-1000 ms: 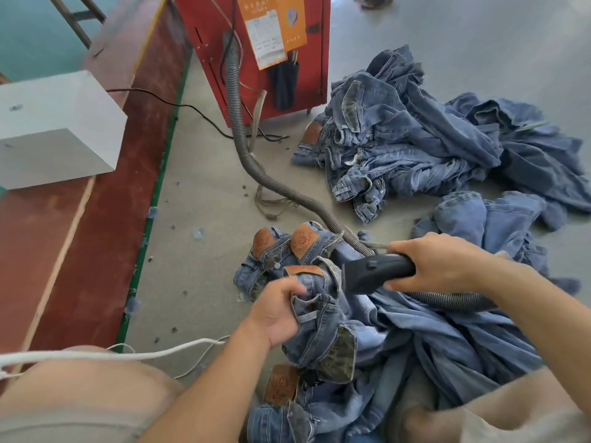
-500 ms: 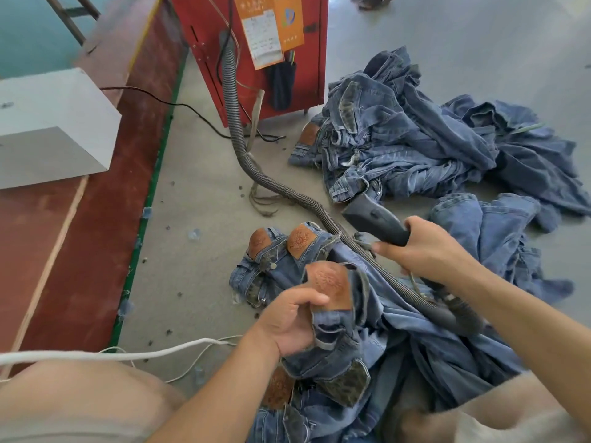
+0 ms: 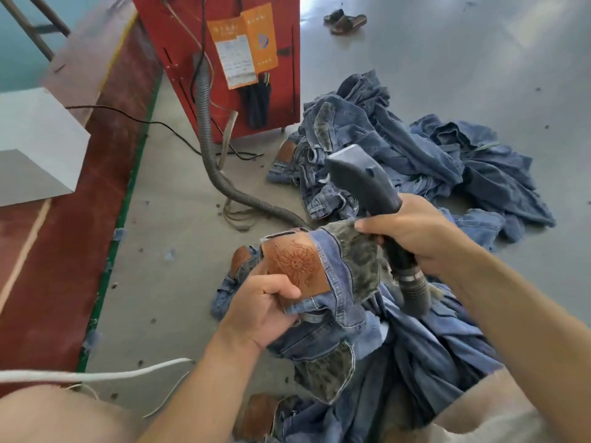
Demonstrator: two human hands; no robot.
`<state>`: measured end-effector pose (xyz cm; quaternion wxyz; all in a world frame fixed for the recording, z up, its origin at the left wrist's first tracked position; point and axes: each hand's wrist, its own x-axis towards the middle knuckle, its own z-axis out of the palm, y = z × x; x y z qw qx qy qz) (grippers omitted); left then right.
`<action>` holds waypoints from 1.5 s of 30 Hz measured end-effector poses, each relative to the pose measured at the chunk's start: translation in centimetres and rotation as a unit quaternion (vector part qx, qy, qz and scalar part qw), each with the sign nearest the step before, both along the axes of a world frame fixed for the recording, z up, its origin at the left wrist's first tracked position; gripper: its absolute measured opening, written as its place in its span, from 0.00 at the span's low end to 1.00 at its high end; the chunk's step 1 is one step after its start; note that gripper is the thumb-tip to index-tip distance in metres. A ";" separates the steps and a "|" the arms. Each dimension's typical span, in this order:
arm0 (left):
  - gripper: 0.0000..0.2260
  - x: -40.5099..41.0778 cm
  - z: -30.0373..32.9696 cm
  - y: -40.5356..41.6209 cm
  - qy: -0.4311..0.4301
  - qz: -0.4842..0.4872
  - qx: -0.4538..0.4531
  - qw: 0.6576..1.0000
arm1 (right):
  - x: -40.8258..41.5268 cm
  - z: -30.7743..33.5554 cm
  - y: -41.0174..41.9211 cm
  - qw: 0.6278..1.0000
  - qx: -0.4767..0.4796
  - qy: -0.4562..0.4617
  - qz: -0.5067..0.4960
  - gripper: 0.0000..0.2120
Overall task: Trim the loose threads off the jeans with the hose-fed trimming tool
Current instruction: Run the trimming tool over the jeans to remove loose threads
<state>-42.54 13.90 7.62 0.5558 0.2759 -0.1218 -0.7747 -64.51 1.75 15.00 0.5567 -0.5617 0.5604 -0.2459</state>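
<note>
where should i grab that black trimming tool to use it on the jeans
Grip the trimming tool by its narrow handle, just above the hose collar, as the right hand does. Come from the right side, leaving the wide head clear and the hose trailing below.

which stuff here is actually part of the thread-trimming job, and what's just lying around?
In use:
- jeans, waistband gripped by left hand
- trimming tool, held by right hand
- hose running to the red machine

Lying about:
- sandals
- white box
- white cord
- denim pile on the floor, possibly other jeans for this job
</note>
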 end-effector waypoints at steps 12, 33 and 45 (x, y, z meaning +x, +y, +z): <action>0.09 -1.2 -6.2 2.8 -0.217 -0.136 0.232 0.938 | -3.6 -6.5 4.6 0.897 -0.046 0.348 0.267 0.21; 0.34 -1.4 -5.1 4.2 -0.043 -0.143 0.218 0.964 | -3.0 -2.5 3.3 0.859 -0.224 0.305 0.344 0.19; 0.23 -1.2 -5.3 3.8 -0.097 -0.063 0.230 0.966 | -1.7 -3.7 4.5 0.851 -0.210 0.334 0.347 0.25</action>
